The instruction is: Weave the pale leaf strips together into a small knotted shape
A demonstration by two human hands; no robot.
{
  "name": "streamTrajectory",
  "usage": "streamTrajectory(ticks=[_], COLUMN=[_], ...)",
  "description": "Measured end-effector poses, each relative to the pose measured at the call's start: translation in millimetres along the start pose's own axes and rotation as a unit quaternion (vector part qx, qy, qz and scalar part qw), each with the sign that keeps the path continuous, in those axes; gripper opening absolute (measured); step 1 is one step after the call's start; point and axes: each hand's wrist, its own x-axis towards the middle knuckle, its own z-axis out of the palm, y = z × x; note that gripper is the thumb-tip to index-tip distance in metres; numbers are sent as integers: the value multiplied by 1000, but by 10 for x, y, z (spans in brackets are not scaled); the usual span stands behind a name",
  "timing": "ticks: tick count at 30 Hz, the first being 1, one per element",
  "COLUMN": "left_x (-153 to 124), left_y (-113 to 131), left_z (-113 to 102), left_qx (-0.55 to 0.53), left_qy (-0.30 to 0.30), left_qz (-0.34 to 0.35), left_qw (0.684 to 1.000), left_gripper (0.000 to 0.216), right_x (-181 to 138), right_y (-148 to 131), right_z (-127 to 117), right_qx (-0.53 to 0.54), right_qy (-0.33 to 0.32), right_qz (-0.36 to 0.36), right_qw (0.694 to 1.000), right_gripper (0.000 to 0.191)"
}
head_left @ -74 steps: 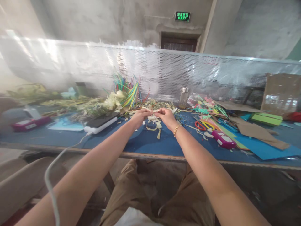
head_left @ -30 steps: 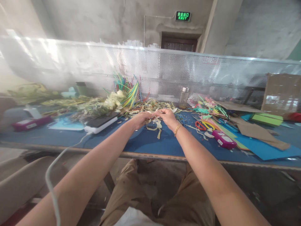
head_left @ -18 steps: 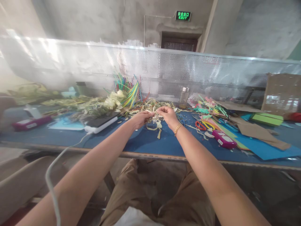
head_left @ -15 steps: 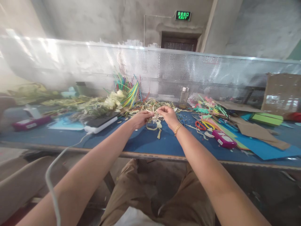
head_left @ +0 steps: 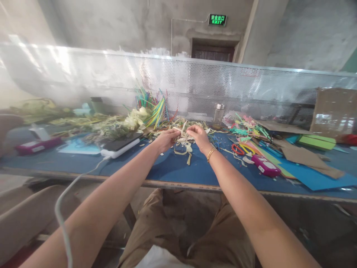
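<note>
Over the middle of the table, my left hand (head_left: 168, 140) pinches a pale cream strip (head_left: 183, 128), thin like paper or raffia, whose free end sticks up between the hands. Just right of it, my right hand (head_left: 199, 136) has its fingertips drawn together. Whatever those fingers grip, if anything, is too small to make out. Curled pale strips (head_left: 182, 150) lie on the blue tabletop (head_left: 178, 169) below the hands. Behind the fingers spreads a heap of tangled strips (head_left: 192, 124).
To the left stand a white power bank-like box (head_left: 121, 147) with a cable, and colourful pipe-cleaner-like stems (head_left: 157, 111). At right lie red-handled scissors (head_left: 237, 149), a purple device (head_left: 266, 165), cardboard (head_left: 309, 156) and blue paper (head_left: 306, 175). A glass bottle (head_left: 218, 115) stands behind.
My fingertips have moved slightly apart. The pale strip now stands up between the hands, where the right fingers were against it before.
</note>
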Motion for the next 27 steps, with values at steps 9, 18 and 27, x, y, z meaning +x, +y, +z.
streamTrajectory(ticks=[9, 18, 27], left_x=[32, 45, 47], left_y=[-48, -43, -19], left_z=[11, 26, 20], left_qx=[79, 165, 152], left_qy=[37, 75, 116], left_qz=[12, 147, 169], left_qw=[996, 972, 967], left_gripper=[28, 35, 28], right_x=[-30, -38, -55], right_y=[80, 74, 66], right_z=[34, 22, 24], right_qx=[-166, -224, -239], right_qy=[-10, -36, 1], right_qz=[-35, -51, -61], right_qw=[985, 972, 969], right_gripper=[12, 12, 27])
